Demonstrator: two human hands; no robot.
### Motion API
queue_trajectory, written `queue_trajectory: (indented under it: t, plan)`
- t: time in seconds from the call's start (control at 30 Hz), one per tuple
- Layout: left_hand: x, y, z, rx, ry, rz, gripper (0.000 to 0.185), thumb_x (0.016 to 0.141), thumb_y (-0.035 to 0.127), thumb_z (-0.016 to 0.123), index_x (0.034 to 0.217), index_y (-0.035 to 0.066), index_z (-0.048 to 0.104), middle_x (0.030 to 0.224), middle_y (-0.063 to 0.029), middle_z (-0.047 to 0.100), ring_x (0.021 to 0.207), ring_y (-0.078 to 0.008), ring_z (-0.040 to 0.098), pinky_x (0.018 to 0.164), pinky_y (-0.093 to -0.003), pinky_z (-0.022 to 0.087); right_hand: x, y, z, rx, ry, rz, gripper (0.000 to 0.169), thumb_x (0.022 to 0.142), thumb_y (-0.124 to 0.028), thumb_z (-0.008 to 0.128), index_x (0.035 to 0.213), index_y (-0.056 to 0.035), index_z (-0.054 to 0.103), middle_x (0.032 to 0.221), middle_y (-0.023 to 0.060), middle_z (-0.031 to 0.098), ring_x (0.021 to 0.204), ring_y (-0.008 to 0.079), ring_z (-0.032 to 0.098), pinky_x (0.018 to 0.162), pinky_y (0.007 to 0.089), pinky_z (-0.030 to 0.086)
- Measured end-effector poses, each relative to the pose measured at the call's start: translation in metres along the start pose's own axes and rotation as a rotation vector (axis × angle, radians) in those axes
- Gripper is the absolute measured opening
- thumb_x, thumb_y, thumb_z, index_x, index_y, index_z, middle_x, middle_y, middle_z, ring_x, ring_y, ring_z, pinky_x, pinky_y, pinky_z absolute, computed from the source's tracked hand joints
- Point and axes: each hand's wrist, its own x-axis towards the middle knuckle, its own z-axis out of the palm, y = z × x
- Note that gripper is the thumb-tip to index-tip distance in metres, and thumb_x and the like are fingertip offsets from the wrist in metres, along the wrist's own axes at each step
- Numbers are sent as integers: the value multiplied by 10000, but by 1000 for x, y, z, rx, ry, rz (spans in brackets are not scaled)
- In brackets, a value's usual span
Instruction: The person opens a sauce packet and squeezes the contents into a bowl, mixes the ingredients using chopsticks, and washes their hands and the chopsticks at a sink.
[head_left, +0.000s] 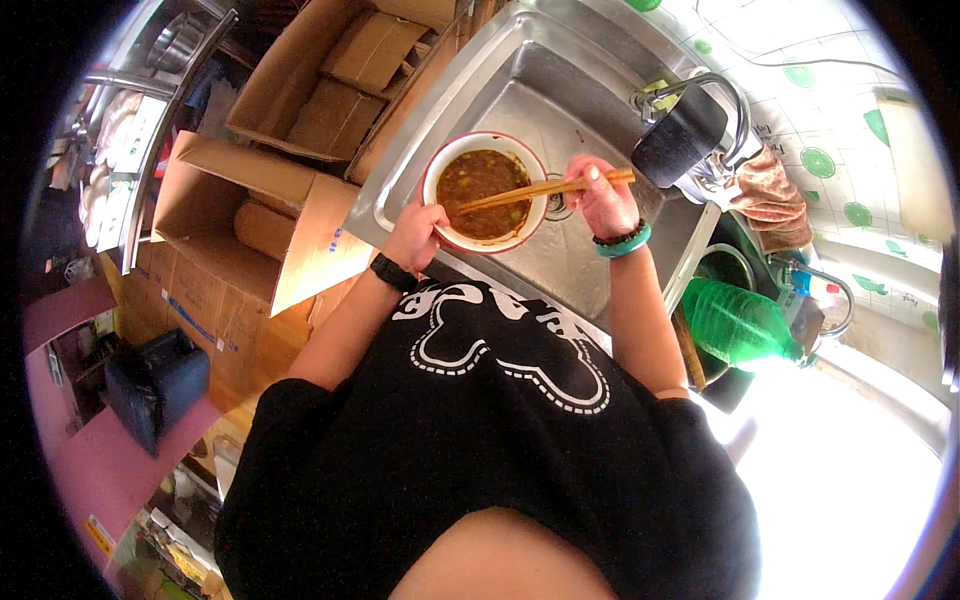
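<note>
My left hand (414, 234) grips the lower left rim of a white bowl (538, 217) with a red edge, held over the stainless steel sink (544, 120). Brown sauce with small pale and green bits (484, 176) lies in the bowl. Wooden chopsticks (559, 189) are pinched in my right hand (600, 196), to the right of the bowl. Their tips reach into the sauce near its left side. Part of the sink drain shows between the bowl and my right hand.
A faucet (739, 124) and a black container (679, 139) stand by the sink's right edge. Lower right are a green plastic bottle (735, 322) and a brown cloth (772, 199). Open cardboard boxes (315, 214) lie left of the sink, with a metal rack (154, 165) beyond.
</note>
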Motion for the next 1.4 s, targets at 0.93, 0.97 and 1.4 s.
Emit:
queue_trajectory:
  t: [0.93,0.97,1.4]
  plan:
    - [7,10,11,387,-70,141,488,646,-46,410,1114,93,399,898,-96,499,739,-180,517,568,-315,448,-40,-94,41,-753,157,-50,157,824,-54,504,885,60,593,805,95,568,687,141,585,617,218,473]
    - [10,9,15,205,-109,91,591,648,-30,398,1210,125,302,990,-98,453,790,-185,504,581,-348,488,-43,-98,44,-811,137,-40,155,822,-52,505,880,58,597,798,97,570,673,139,582,609,218,472]
    - [12,6,31,-25,-144,-12,699,669,-29,349,1312,207,207,1126,-74,418,832,-157,484,640,-357,503,-59,-55,50,-557,294,-106,175,835,-45,476,920,75,571,845,139,597,724,166,593,644,249,483]
